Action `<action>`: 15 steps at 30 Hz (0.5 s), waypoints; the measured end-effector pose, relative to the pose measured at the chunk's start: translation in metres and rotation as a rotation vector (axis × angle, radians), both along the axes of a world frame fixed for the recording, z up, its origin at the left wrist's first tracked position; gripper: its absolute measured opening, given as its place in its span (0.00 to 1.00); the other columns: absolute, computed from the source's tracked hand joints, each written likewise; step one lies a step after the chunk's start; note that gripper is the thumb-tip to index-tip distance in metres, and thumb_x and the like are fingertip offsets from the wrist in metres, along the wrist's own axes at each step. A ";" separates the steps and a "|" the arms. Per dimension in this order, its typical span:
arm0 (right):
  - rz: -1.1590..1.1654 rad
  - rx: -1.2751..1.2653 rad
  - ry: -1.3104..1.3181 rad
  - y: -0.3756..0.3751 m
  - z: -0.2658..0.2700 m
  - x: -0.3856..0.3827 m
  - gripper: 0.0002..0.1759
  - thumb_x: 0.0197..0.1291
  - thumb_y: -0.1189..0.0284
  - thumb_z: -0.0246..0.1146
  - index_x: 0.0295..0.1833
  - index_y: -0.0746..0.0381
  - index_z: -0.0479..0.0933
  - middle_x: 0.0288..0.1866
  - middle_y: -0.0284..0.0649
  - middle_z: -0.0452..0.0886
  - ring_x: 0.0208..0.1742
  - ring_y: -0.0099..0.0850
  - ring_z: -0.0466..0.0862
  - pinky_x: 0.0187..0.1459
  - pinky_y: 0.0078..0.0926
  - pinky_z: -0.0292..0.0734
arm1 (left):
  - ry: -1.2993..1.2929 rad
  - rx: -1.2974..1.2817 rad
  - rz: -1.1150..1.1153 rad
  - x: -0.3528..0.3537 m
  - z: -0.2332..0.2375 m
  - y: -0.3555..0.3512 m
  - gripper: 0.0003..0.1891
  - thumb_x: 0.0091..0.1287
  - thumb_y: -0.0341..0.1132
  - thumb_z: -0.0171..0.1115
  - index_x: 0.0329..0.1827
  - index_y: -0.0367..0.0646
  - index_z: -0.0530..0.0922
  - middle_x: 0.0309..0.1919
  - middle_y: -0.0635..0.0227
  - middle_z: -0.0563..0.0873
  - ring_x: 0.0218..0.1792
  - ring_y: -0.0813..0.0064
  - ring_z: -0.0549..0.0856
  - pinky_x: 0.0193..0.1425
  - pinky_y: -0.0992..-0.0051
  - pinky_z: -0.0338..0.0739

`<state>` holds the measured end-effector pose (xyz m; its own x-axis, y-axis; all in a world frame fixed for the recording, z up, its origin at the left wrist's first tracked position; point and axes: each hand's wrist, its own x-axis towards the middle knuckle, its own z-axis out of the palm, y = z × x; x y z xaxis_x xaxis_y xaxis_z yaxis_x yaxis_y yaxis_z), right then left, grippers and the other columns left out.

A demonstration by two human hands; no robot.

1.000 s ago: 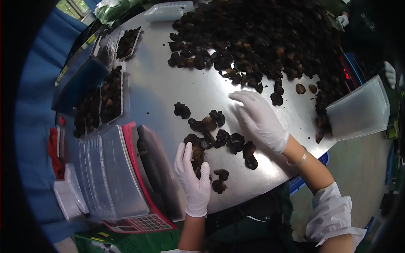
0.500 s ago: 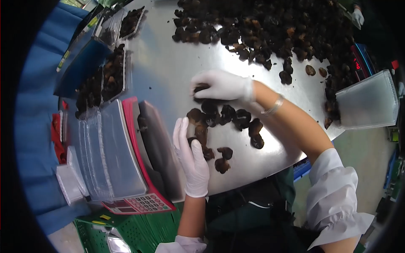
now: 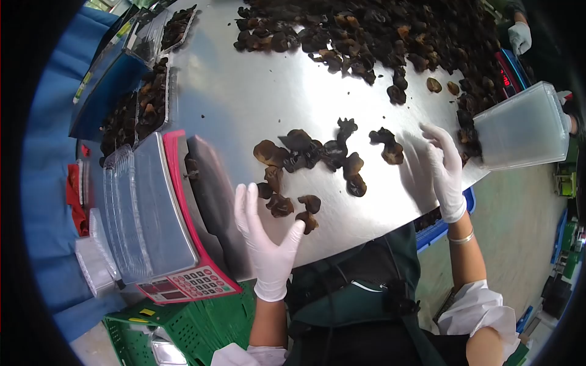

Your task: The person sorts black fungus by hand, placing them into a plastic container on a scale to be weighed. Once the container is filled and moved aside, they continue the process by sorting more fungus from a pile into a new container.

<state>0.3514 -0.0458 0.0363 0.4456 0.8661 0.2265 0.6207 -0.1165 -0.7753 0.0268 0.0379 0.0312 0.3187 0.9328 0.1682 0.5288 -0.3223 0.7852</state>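
Several dark brown, wrinkled mushroom-like pieces [image 3: 299, 152] lie spread on the metal table [image 3: 226, 97]. Beside their lower left edge is my left hand [image 3: 265, 244], in a white glove, fingers apart; its thumb tip is close to or touching a small brown piece [image 3: 309, 223]. Over the table's right part, my right hand [image 3: 447, 174], also white-gloved, is raised with fingers spread and nothing in it. A separate small cluster [image 3: 387, 145] lies to its left.
A large dark heap [image 3: 378, 30] covers the table's far side. At left are a pink-edged scale [image 3: 183, 207] bearing clear trays, and filled trays [image 3: 152, 100]. Clear containers [image 3: 525, 131] stand at right. Another person's gloved hand [image 3: 519, 38] shows top right. Green crates [image 3: 189, 329] are below.
My right hand has moved from the pieces to the right and opened. My left hand has shifted slightly left and down. The pieces lie more spread out, and the view has shifted.
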 end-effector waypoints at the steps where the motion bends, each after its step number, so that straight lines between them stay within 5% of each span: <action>1: 0.001 -0.003 0.006 -0.008 -0.006 0.000 0.24 0.67 0.78 0.62 0.69 0.66 0.72 0.62 0.47 0.77 0.58 0.35 0.80 0.65 0.34 0.75 | 0.006 -0.003 0.001 0.000 -0.001 -0.004 0.47 0.60 0.38 0.76 0.81 0.42 0.61 0.80 0.51 0.59 0.80 0.51 0.59 0.82 0.55 0.56; 3: -0.061 0.058 0.059 -0.021 -0.014 -0.014 0.25 0.67 0.79 0.61 0.69 0.65 0.73 0.64 0.45 0.76 0.60 0.33 0.78 0.64 0.31 0.74 | 0.122 0.054 -0.036 -0.004 -0.002 -0.016 0.50 0.55 0.33 0.76 0.82 0.43 0.60 0.80 0.54 0.60 0.80 0.53 0.61 0.84 0.57 0.54; 8: -0.026 0.024 0.069 -0.025 -0.003 -0.038 0.26 0.64 0.81 0.61 0.68 0.64 0.75 0.64 0.45 0.77 0.51 0.31 0.76 0.60 0.28 0.74 | 0.098 0.192 0.110 -0.016 -0.009 -0.007 0.33 0.60 0.21 0.67 0.72 0.42 0.74 0.73 0.57 0.71 0.74 0.57 0.70 0.80 0.59 0.60; 9: -0.009 0.053 0.041 -0.024 -0.004 -0.041 0.26 0.64 0.81 0.62 0.68 0.64 0.76 0.62 0.45 0.77 0.50 0.30 0.76 0.59 0.27 0.75 | 0.049 0.272 0.167 -0.014 -0.007 -0.004 0.24 0.59 0.21 0.69 0.61 0.42 0.83 0.60 0.60 0.80 0.63 0.62 0.79 0.71 0.63 0.70; 12: -0.035 0.042 0.045 -0.027 -0.006 -0.054 0.24 0.64 0.81 0.62 0.67 0.64 0.77 0.60 0.43 0.77 0.47 0.27 0.76 0.54 0.25 0.76 | 0.085 0.215 -0.036 -0.018 -0.003 -0.006 0.10 0.55 0.24 0.76 0.40 0.45 0.90 0.31 0.71 0.79 0.35 0.72 0.78 0.41 0.71 0.73; 15: -0.071 0.083 0.116 -0.032 -0.008 -0.064 0.21 0.66 0.82 0.61 0.64 0.64 0.78 0.56 0.41 0.78 0.43 0.25 0.77 0.49 0.22 0.76 | 0.274 0.292 -0.154 0.000 0.001 -0.014 0.15 0.52 0.29 0.79 0.44 0.47 0.90 0.28 0.72 0.78 0.32 0.68 0.76 0.39 0.69 0.71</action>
<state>0.2879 -0.0783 0.0281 0.5321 0.8121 0.2393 0.5186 -0.0892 -0.8504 0.0268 0.0239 0.0327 0.5201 0.7966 0.3079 0.6336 -0.6017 0.4863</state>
